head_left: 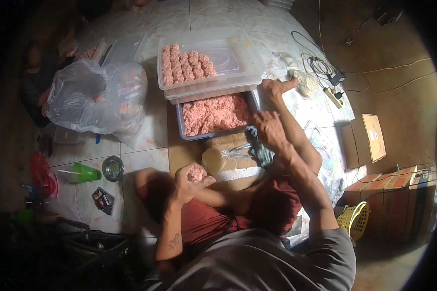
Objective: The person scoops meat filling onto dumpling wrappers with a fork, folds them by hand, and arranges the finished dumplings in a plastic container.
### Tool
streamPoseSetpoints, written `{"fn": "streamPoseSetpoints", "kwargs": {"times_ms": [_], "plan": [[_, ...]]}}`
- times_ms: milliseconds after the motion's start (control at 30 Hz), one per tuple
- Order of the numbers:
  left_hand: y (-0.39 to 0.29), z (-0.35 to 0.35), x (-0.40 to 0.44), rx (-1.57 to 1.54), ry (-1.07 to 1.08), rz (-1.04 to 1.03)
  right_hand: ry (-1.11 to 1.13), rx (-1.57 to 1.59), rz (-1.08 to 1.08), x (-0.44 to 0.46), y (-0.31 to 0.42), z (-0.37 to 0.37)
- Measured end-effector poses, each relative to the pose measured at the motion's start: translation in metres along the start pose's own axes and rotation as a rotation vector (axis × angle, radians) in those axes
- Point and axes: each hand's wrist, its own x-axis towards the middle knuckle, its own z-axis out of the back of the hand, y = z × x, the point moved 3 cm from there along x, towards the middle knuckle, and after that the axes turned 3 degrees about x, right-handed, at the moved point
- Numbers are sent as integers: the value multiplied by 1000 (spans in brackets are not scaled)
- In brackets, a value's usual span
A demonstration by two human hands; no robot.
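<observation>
In the head view, you are sitting on the tiled floor [153, 138], and your left hand [185, 184], just below the centre of the frame, is curling its fingers around a lump of pink mince [195, 174] — the thumb and fingers are pressing in on it from the sides. Your right hand [271, 130], right of centre, is reaching toward the right edge of the blue-grey tray [182, 127], its back facing the camera; you are hiding its palm, so I cannot tell whether it is pinching anything. That tray, at the centre of the frame, is holding a loose mass of mince [216, 115]. Above it, in the upper middle, a clear plastic container [247, 53] is overlapping its far side, and rows of shaped lumps [187, 64] are filling the container's left part. Your bare foot [278, 87] is resting just right of both. Between your hands, forks [236, 151] are lying on cardboard [223, 140], beside a round yellowish item [213, 161]. At the left, a big plastic bag [77, 97] is standing above a green cup [86, 172] and a glass dish [112, 168] — these 2 are sitting side by side. At the lower right, a yellow basket [355, 220] is standing near boxes [398, 199].
</observation>
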Motion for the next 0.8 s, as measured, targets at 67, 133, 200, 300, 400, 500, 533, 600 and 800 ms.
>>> {"fn": "streamPoseSetpoints", "kwargs": {"times_ms": [67, 133, 200, 300, 400, 500, 533, 600, 800], "plan": [[-7, 3, -3, -14, -6, -30, -95, -2, -15, 10, -8, 23], [-9, 5, -1, -27, -20, -63, -208, 249, -59, 18, -14, 39], [-9, 5, 0, -169, -23, -186, -252, 324, -16, 4, -14, 23], [-14, 4, 15, -87, -21, -200, -96, 765, -245, -22, 39, 44], [6, -10, 34, 145, -221, -255, -55, 1066, -327, -52, 100, 62], [-7, -23, 51, 268, -302, -260, -85, 841, -66, -67, 129, 45], [-10, -24, 52, 244, -288, -211, -92, 941, -174, -71, 126, 47], [-24, -20, 52, 171, -237, -291, -137, 1077, -447, -70, 121, 64], [-11, -26, 53, -123, -144, -251, -153, 898, -233, -58, 130, 65]]}}
